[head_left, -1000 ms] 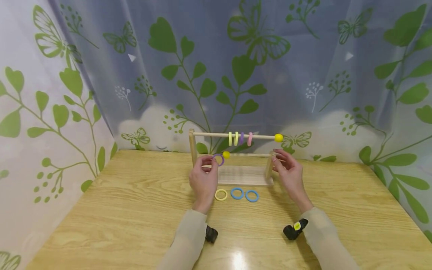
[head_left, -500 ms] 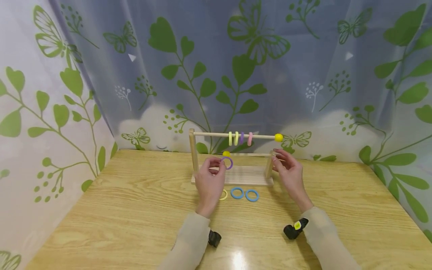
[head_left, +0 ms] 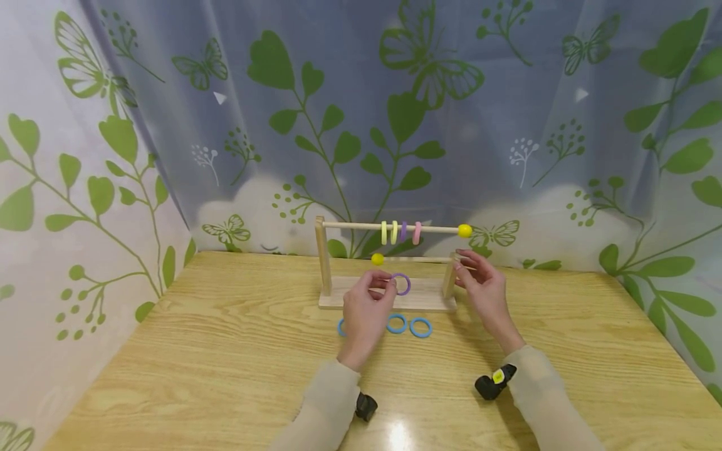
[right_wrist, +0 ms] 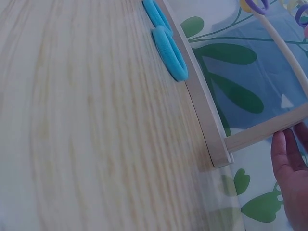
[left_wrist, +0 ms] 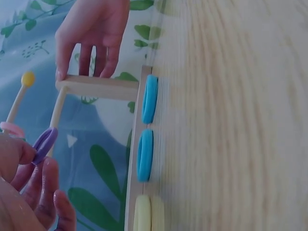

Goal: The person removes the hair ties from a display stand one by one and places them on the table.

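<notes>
My left hand (head_left: 366, 313) pinches a purple ring (head_left: 401, 284) between thumb and fingers, in front of the wooden stand's base (head_left: 429, 300). In the left wrist view, the purple ring (left_wrist: 45, 144) overlaps the lower rod (left_wrist: 57, 108). This rod (head_left: 420, 259) ends at its left in a yellow bead (head_left: 377, 259). At the stand's right side my right hand (head_left: 484, 294) grips the short post (head_left: 449, 280), thumb in front. Two yellow rings, a purple one and a pink ring (head_left: 417, 233) hang on the upper rod (head_left: 352, 225).
Blue rings (head_left: 420, 327) lie on the table (head_left: 225, 351) before the stand; another blue ring (head_left: 341, 327) is partly hidden by my left hand. A yellow ring (left_wrist: 143, 214) shows in the left wrist view. A patterned curtain (head_left: 350, 81) stands behind.
My left hand has moved right and slightly toward me with the purple ring, from beside the lower rod's yellow bead to below the rod. My right hand stays at the post.
</notes>
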Demonstrator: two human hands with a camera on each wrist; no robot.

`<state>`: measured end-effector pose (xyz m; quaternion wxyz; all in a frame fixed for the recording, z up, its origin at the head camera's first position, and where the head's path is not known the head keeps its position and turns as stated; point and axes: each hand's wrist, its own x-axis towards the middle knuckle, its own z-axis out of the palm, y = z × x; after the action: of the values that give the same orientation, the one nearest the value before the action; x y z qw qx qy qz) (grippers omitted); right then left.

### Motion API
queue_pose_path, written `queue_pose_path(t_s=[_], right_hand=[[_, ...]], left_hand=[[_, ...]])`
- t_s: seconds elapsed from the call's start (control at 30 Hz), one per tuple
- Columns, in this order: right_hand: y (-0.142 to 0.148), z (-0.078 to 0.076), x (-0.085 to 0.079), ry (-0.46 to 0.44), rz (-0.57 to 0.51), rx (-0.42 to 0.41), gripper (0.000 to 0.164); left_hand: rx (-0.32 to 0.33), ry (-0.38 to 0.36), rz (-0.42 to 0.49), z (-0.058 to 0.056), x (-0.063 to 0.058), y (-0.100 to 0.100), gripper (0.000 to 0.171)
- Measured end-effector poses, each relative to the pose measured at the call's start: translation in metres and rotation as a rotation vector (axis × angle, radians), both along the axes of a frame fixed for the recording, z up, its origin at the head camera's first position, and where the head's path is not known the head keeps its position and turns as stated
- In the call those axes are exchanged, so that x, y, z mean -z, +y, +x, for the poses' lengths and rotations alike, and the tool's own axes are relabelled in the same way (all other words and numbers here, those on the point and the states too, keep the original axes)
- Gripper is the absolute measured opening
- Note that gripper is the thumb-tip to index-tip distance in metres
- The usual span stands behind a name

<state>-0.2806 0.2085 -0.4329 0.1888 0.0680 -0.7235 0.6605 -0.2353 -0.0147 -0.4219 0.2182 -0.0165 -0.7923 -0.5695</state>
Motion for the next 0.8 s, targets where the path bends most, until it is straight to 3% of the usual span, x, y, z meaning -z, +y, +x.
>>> queue_pose_path(t_s=[0.8], right_hand=[[0.000, 0.001, -0.002, -0.007, 0.011, -0.007, 0.036]], left_hand=[[0.126, -0.060, -0.035, 0.006, -0.001, 0.019, 0.008]])
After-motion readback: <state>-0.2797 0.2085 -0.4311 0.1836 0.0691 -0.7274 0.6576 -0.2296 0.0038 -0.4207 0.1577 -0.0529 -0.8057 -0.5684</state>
